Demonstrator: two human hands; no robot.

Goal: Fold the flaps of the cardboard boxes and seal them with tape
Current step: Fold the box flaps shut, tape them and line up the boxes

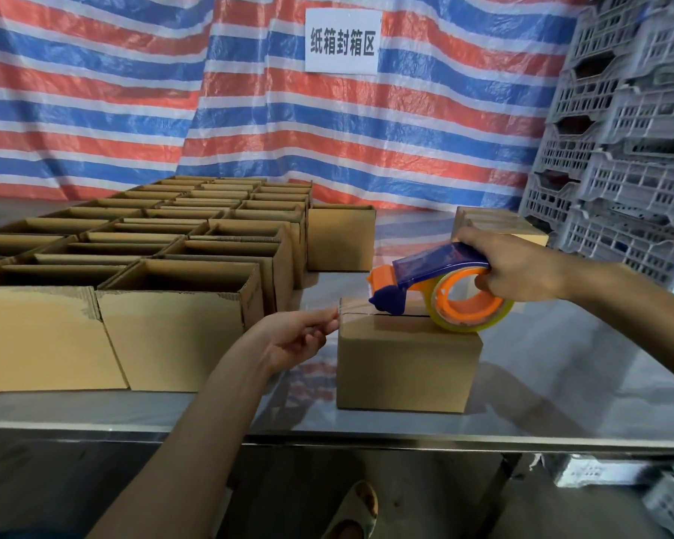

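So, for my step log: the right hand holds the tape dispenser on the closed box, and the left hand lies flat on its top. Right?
Not quite. The head view shows the left hand pinching the free end of the clear tape at the left edge of the closed box, not lying flat on it. The right hand does hold the tape dispenser on that box.

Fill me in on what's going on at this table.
A person is taping a closed cardboard box on the steel table. The right hand grips a blue-and-orange tape dispenser resting on the box's top, while the left hand pinches the free tape end at the box's left edge. Rows of open boxes stand to the left, not yet sealed.
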